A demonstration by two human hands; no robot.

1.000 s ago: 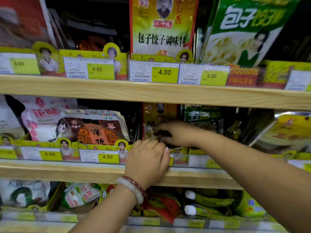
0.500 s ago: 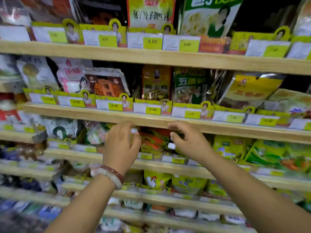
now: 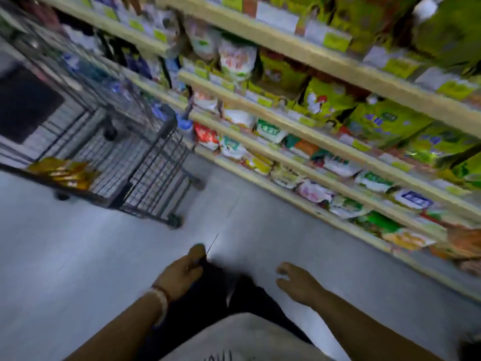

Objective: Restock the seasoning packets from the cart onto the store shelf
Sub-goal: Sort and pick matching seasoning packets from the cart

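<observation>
The view is blurred and tilted down toward the floor. A dark wire cart (image 3: 145,162) stands at the left, with a pile of yellow-orange seasoning packets (image 3: 65,171) in its basket. The wooden store shelf (image 3: 312,142) runs along the right, packed with green, white and red packets. My left hand (image 3: 182,272) hangs low in front of my body, fingers loosely curled, holding nothing I can make out. My right hand (image 3: 296,281) hangs beside it with fingers spread and holds nothing. Both hands are well away from the cart and the shelf.
Grey floor (image 3: 78,243) lies between me and the cart. My dark trousers (image 3: 221,290) and light shirt (image 3: 242,337) fill the bottom centre. Price labels line the shelf edges.
Both hands have left the shelf and dropped low in front of my body. The view has swung down and left, bringing the cart and floor into sight.
</observation>
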